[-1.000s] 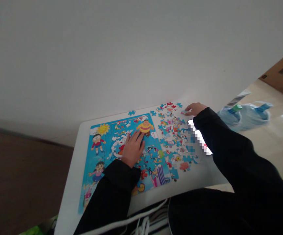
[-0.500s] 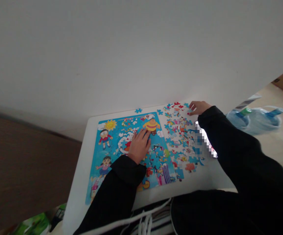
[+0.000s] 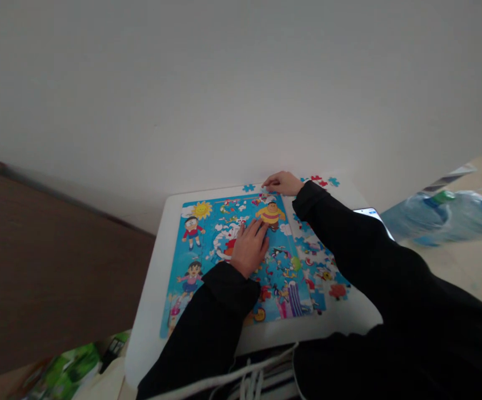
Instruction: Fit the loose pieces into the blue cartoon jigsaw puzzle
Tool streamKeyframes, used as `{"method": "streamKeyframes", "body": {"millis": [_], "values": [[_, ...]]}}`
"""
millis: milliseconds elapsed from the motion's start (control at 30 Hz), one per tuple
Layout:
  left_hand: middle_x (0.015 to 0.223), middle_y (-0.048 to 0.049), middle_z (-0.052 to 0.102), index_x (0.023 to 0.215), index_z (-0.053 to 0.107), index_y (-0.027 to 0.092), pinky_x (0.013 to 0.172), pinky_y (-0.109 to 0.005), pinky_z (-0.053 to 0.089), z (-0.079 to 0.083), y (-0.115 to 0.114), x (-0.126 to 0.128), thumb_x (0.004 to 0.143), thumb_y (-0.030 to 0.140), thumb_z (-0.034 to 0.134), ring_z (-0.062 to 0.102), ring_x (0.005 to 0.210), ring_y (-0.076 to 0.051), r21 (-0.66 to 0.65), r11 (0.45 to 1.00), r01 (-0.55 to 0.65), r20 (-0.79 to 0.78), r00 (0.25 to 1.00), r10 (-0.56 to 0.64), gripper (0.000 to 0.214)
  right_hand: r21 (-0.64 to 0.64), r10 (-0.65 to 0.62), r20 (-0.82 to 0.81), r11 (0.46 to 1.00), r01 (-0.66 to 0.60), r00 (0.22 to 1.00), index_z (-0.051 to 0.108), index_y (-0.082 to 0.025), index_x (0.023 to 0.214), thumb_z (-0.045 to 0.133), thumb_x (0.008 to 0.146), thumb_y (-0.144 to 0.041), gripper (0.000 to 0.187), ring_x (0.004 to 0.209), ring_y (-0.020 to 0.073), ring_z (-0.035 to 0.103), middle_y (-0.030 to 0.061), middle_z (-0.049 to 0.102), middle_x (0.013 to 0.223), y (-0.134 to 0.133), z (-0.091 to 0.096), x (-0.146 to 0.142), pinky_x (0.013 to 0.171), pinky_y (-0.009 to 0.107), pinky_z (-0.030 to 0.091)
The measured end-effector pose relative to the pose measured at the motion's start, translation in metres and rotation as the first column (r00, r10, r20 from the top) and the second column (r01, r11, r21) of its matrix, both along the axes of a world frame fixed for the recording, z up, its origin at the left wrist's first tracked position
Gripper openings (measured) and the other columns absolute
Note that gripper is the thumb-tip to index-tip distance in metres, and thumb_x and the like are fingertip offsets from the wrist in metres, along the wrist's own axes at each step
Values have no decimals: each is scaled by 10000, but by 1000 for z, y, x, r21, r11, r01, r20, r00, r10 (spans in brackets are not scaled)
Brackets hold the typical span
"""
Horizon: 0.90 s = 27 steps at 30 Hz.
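A blue cartoon jigsaw board (image 3: 178, 244) lies on the white table, with a yellow sun and several figures on it. My left hand (image 3: 249, 249) rests flat on its middle, fingers spread, and covers part of the picture. At the board's top right edge, my right hand (image 3: 284, 182) is closed in a pinch. A small pale puzzle piece (image 3: 264, 190) shows at its fingertips, partly hidden. Many loose puzzle pieces (image 3: 326, 272) lie to the right of the board, some of them under my right forearm. One loose blue piece (image 3: 248, 188) sits just above the board.
The white table (image 3: 147, 311) stands against a pale wall (image 3: 207, 100). A phone (image 3: 374, 218) lies at the table's right side, partly behind my sleeve. Large clear water bottles (image 3: 453, 216) stand on the floor at right. A dark brown wooden panel (image 3: 57, 266) is at left.
My right hand has moved left from the loose pieces to the board's top right edge, with a small piece at its fingertips. My left hand stays on the board. The view has shifted slightly.
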State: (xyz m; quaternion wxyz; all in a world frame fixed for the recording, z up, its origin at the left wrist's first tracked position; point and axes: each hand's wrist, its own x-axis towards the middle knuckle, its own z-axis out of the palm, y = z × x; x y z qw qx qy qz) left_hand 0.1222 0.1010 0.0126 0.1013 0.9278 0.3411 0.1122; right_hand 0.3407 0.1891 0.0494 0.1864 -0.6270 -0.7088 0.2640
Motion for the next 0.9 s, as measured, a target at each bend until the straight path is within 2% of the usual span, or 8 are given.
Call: {"method": "streamKeyframes", "body": {"millis": [167, 667, 900], "values": [[1325, -129, 477, 1255, 460, 138, 1046, -493, 301, 0, -1, 0, 892, 213, 401, 395, 1259, -263, -9, 1000, 1, 6, 1000, -1, 375, -31, -19, -15, 999, 19, 1000, 700, -148, 986, 545, 769, -175, 268, 692, 114, 630, 33, 716, 794, 7, -14, 2, 625, 186, 463], [1321, -128, 482, 1252, 460, 137, 1044, -505, 299, 3, -1, 0, 888, 208, 404, 406, 1248, -259, -7, 1000, 11, 4, 1000, -11, 375, -55, 23, 22, 998, -22, 999, 690, -145, 1030, 556, 780, -227, 296, 733, 117, 610, 35, 717, 801, 9, -14, 3, 655, 187, 435], [1258, -115, 532, 1194, 511, 145, 1049, -489, 295, 3, -1, 0, 881, 202, 423, 447, 1202, -246, -3, 1000, 10, 45, 999, -10, 330, -62, 38, 67, 998, -34, 997, 690, -154, 1038, 544, 781, -256, 312, 553, 85, 532, 11, 682, 664, 5, -11, 14, 568, 196, 392]]}}
